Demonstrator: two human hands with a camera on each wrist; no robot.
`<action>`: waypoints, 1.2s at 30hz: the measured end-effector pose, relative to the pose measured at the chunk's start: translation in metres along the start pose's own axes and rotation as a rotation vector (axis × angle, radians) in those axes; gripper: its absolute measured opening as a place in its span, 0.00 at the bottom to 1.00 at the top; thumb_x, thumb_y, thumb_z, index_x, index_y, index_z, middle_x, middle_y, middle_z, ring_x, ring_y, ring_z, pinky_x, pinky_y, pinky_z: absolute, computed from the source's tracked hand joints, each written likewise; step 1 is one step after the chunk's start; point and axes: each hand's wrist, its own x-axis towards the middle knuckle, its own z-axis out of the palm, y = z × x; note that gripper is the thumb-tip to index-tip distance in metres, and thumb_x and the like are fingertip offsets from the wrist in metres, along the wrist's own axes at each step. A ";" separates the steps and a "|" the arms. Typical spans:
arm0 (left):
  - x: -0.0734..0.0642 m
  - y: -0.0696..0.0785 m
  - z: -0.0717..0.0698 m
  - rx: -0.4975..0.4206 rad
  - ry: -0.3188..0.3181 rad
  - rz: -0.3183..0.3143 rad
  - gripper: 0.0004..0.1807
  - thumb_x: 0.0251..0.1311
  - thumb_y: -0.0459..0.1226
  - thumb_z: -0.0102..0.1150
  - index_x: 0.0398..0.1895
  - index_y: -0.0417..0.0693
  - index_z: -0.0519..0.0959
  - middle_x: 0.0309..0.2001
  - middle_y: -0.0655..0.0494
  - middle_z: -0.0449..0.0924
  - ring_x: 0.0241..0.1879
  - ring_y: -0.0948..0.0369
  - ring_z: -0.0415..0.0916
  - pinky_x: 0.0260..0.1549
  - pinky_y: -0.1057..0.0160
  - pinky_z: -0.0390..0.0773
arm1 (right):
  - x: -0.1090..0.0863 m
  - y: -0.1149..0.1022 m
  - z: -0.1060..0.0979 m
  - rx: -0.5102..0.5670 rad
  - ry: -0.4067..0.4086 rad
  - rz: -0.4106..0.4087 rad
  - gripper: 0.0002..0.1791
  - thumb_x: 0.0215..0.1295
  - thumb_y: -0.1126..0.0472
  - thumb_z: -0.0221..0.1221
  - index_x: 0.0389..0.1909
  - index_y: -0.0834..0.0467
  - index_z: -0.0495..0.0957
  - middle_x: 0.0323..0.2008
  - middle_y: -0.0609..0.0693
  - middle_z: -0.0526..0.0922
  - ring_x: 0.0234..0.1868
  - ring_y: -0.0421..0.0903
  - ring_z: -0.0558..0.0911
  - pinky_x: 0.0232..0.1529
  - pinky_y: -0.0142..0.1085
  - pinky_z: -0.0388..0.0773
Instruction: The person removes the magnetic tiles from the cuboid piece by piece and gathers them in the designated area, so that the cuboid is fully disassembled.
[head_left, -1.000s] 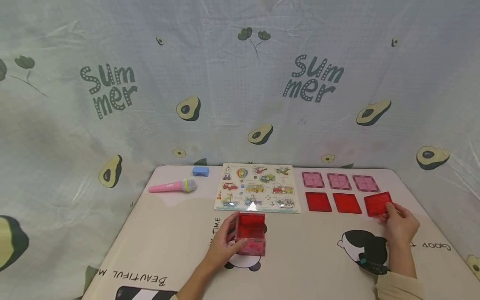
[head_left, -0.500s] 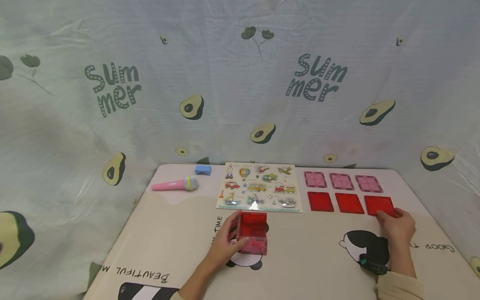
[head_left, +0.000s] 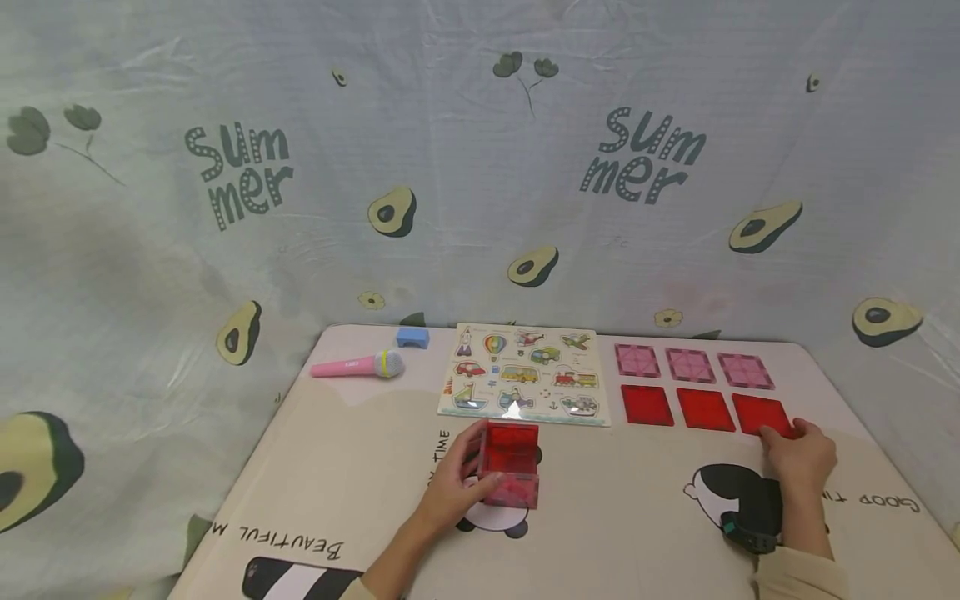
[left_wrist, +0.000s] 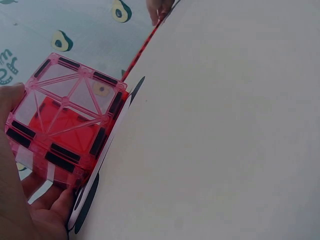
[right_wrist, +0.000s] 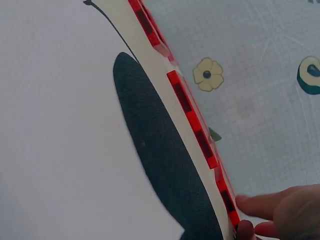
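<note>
My left hand (head_left: 453,487) grips a small box (head_left: 512,492) built of pink and red see-through magnetic tiles. In the left wrist view, its pink tile side (left_wrist: 65,100) shows a lattice and dark magnet strips, with red behind. At the right of the table, my right hand (head_left: 802,457) pinches the near right corner of a red magnetic tile (head_left: 759,412), thumb at its near edge. This tile lies flat at the end of a row, beside a middle red tile (head_left: 705,409) and a left one (head_left: 647,405). In the right wrist view, fingertips (right_wrist: 243,202) meet the end tile's edge.
Behind the red row lie pink magnetic tiles (head_left: 690,365). A picture puzzle board (head_left: 525,375) sits at the back middle, a pink toy microphone (head_left: 356,366) and blue block (head_left: 412,337) at the back left. A printed curtain (head_left: 465,167) hangs behind the table.
The right red tile, earlier tilted up in my right hand, has come down flat in line with the other red tiles. My left hand keeps its grip on the box.
</note>
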 end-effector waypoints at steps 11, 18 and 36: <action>0.002 -0.002 0.000 -0.011 -0.004 -0.002 0.43 0.62 0.41 0.65 0.78 0.50 0.56 0.73 0.51 0.65 0.71 0.48 0.67 0.65 0.55 0.75 | -0.002 -0.001 -0.001 -0.048 -0.067 -0.031 0.47 0.69 0.51 0.57 0.76 0.72 0.46 0.74 0.76 0.50 0.74 0.74 0.54 0.68 0.64 0.65; 0.002 0.000 0.000 0.001 0.008 -0.009 0.43 0.61 0.41 0.65 0.78 0.52 0.57 0.73 0.52 0.65 0.71 0.49 0.66 0.65 0.55 0.74 | -0.001 -0.005 -0.001 -0.062 -0.076 -0.051 0.46 0.70 0.51 0.57 0.76 0.73 0.46 0.73 0.77 0.51 0.73 0.75 0.55 0.68 0.65 0.65; 0.000 0.000 0.000 -0.008 0.004 -0.020 0.42 0.62 0.41 0.65 0.78 0.53 0.57 0.74 0.54 0.64 0.71 0.51 0.67 0.66 0.56 0.74 | -0.011 -0.020 -0.002 -0.004 -0.008 -0.061 0.45 0.72 0.43 0.51 0.77 0.68 0.49 0.75 0.72 0.48 0.76 0.68 0.52 0.70 0.63 0.64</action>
